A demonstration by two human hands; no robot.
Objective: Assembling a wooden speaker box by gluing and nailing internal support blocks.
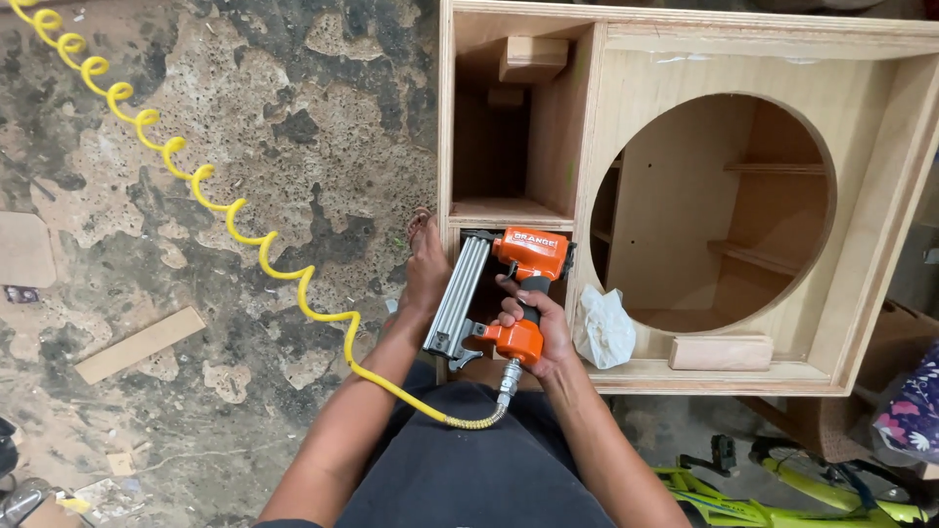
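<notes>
While a white rag lies at three o'clock of it, the nail gun sits gripped in the right hand; the left hand seemingly rests flat on the plywood box.

The nail gun has a glossy orange plastic body, a ribbed bare-metal magazine and a metal hose fitting. Its coiled hose is smooth, shiny yellow plastic. The cabinet is pale raw plywood, matt, with layered edges showing. A crumpled white plastic bag looks thin and slightly glossy. The floor is rough, pitted, worn concrete
</notes>
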